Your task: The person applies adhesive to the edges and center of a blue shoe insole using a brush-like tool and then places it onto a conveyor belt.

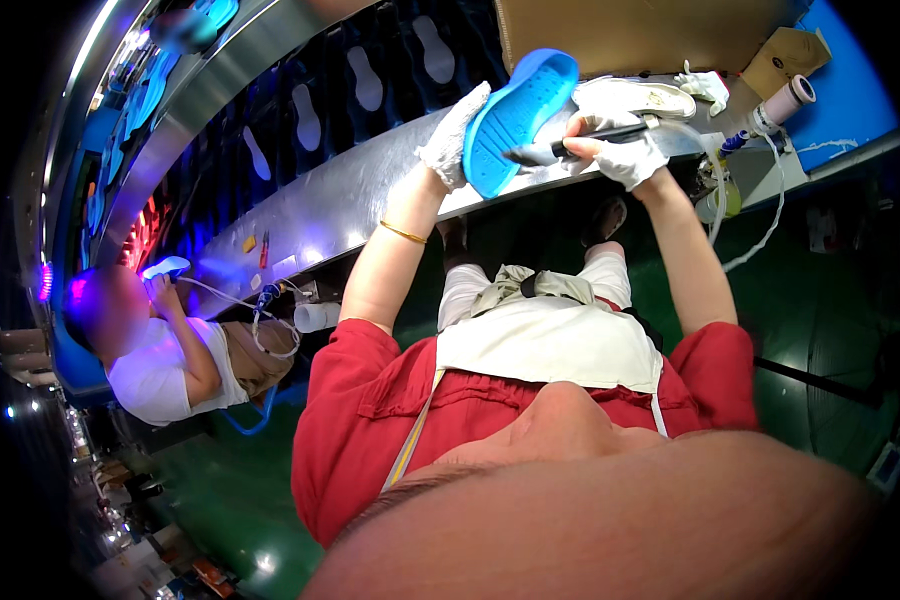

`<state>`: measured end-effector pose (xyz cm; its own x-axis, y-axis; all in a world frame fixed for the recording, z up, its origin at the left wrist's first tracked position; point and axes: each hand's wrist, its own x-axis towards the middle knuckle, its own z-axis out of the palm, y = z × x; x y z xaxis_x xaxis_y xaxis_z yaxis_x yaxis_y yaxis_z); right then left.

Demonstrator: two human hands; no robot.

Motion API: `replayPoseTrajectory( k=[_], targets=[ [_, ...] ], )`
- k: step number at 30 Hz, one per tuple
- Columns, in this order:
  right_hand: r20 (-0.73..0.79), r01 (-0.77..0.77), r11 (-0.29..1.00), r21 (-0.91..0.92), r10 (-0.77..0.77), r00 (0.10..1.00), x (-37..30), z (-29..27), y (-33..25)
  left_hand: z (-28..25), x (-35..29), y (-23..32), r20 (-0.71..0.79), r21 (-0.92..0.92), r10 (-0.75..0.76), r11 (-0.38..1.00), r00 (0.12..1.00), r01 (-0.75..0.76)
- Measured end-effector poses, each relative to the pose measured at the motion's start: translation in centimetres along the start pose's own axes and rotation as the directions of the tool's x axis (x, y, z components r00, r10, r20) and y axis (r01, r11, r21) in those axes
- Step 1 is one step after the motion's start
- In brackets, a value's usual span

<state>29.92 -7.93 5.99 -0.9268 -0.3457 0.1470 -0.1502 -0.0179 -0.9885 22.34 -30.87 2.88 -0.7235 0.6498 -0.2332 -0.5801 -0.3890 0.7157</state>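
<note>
My gloved left hand (454, 140) grips a bright blue shoe sole (510, 128) by its left edge and holds it tilted above the metal bench edge. The sole's patterned inner face shows, with its raised rim around it. In my right hand (625, 158), whose glove leaves some fingertips bare, is a brush (607, 134) with a black handle. Its dark bristles lie at the sole's right edge; whether they touch it I cannot tell. Just beyond the right hand, white shoe parts (638, 98) rest on the bench.
A white glove (703, 86), a cardboard box (630, 38) and a pale cylinder (787, 100) with a hose stand at the far right. Beyond the metal ledge (340, 185) runs a dark conveyor with sole-shaped pieces (365, 78). At left, a co-worker (175, 365) holds a sole.
</note>
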Motion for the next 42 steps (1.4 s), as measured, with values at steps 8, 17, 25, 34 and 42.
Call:
replayPoseTrajectory(
  k=[8,17,25,34,42],
  targets=[
    [-0.032,0.005,0.999,-0.051,-0.006,0.999,-1.5,6.0,2.9,-1.7,0.7,-2.1,0.100,-0.358,0.255,0.911,0.962,-0.205],
    [-0.205,0.329,0.935,-0.130,-0.350,0.914,-0.7,8.4,1.9,-0.8,-0.9,-5.9,0.023,-0.413,0.383,0.845,0.923,-0.340],
    [-0.295,0.247,0.953,-0.174,-0.290,0.911,1.0,6.7,1.5,-0.2,-2.3,-7.1,-0.061,-0.416,0.326,0.851,0.944,-0.320],
    [-0.246,0.222,0.942,-0.252,-0.284,0.927,5.1,-0.6,-1.6,-0.1,-3.7,-6.9,0.224,-0.377,0.284,0.907,0.932,-0.186],
    [-0.081,0.530,0.687,-0.497,-0.645,0.760,1.3,5.5,1.9,-1.9,-2.7,-5.2,0.216,-0.467,0.352,0.856,0.911,-0.221]
  ],
)
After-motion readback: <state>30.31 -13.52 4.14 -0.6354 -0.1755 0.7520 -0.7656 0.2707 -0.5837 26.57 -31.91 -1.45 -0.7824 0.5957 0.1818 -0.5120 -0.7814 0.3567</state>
